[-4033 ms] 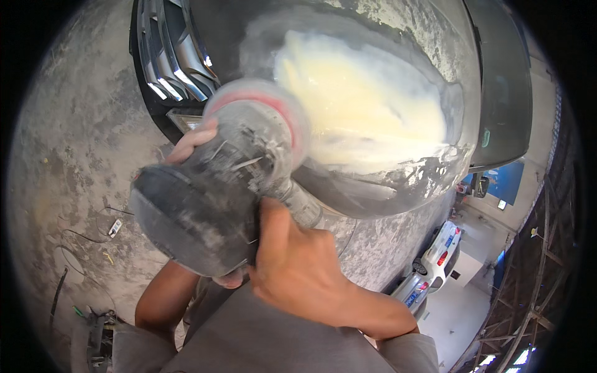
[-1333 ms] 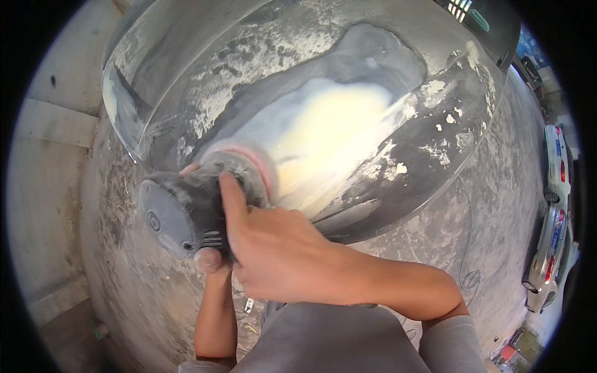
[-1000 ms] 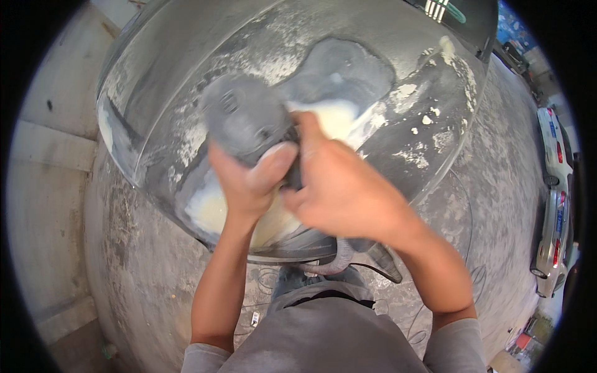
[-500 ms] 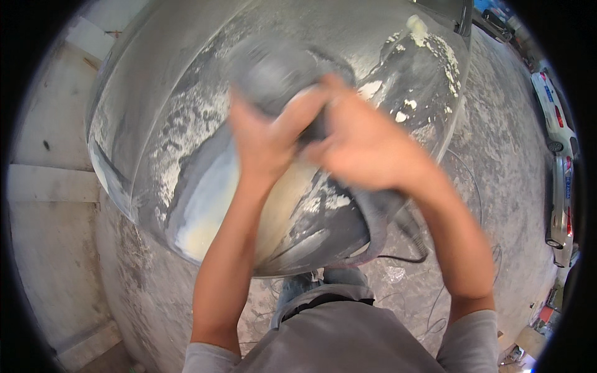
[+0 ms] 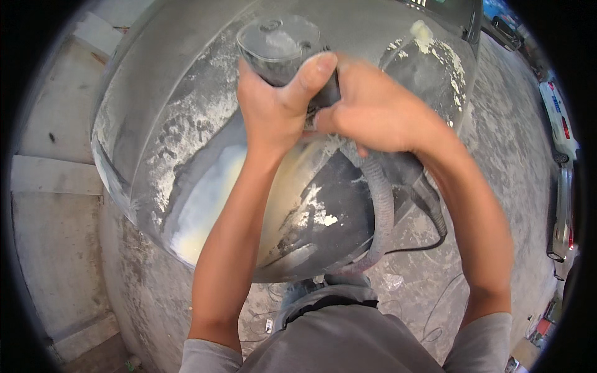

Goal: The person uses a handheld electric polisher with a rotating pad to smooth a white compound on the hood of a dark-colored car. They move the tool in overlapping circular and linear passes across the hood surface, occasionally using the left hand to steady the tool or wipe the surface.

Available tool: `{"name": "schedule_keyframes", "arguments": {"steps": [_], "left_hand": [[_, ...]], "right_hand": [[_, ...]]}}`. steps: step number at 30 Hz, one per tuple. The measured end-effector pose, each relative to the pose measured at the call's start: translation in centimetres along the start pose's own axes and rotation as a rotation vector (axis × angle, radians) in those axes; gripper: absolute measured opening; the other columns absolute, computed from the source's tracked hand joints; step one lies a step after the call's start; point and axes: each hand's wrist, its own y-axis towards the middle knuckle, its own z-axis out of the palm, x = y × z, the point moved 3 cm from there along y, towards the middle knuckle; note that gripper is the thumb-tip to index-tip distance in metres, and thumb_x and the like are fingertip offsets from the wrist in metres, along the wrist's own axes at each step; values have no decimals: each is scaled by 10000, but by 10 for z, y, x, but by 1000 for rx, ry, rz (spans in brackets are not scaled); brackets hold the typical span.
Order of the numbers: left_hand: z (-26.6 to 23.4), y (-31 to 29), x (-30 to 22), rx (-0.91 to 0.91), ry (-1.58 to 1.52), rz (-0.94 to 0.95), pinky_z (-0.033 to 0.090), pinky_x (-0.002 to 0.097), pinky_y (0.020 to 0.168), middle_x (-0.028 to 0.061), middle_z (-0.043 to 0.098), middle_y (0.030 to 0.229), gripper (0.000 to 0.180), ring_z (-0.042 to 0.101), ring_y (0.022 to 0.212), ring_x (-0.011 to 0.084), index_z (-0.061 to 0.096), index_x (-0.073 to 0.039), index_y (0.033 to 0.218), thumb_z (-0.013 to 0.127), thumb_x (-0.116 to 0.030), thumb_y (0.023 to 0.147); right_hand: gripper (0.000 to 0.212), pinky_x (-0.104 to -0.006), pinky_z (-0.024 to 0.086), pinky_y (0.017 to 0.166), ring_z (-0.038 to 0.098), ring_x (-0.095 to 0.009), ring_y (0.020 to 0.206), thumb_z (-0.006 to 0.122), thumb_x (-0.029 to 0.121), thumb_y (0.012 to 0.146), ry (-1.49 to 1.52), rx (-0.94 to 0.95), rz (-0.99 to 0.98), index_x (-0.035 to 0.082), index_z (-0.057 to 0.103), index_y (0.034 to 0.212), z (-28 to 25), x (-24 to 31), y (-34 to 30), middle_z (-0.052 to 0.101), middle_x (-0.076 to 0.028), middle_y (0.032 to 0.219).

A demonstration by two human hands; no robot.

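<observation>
Both hands are on a dark, dusty power sander [image 5: 278, 38] with a rounded head, resting on a curved grey car body panel [image 5: 186, 105]. My left hand [image 5: 272, 109] is wrapped round the near side of the head, thumb pointing up and right. Just right of it, my right hand [image 5: 376, 118] grips the sander's body, fingers curled and partly hidden. A ribbed hose [image 5: 379, 202] and a black cable [image 5: 435, 217] trail from the tool toward my body. Below my left wrist lies a smooth white-and-yellowish filler patch [image 5: 208, 208]. The sander's underside is hidden.
Pale dust and flakes cover the panel, with a cream lump [image 5: 421, 30] at the far right. Thin cords lie on the dusty concrete floor [image 5: 497, 180]. Parked cars [image 5: 558, 118] stand at the right edge. A pale wall [image 5: 56, 174] is at the left.
The sander and both hands have shifted slightly up and were blurred before. Much of the pale flakes at the right of the panel has gone.
</observation>
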Motion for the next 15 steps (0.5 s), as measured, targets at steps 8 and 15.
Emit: {"name": "schedule_keyframes", "arguments": {"steps": [8, 15], "left_hand": [[-87, -84, -11, -211, 54, -108, 555, 390, 937, 105, 711, 1156, 796, 691, 1041, 213, 642, 43, 1281, 864, -549, 797], [-10, -29, -8, 86, -70, -92, 567, 334, 852, 95, 737, 1122, 623, 699, 925, 174, 659, 16, 1235, 928, -312, 778]], "right_hand": [[472, -540, 582, 814, 715, -549, 934, 608, 20, 800, -10, 239, -247, -244, 462, 1164, 56, 29, -25, 671, -423, 938], [409, -427, 580, 620, 739, -348, 761, 796, 125, 768, -262, -227, -211, -88, 659, 1090, 12, 1, -13, 754, -195, 903]]}}
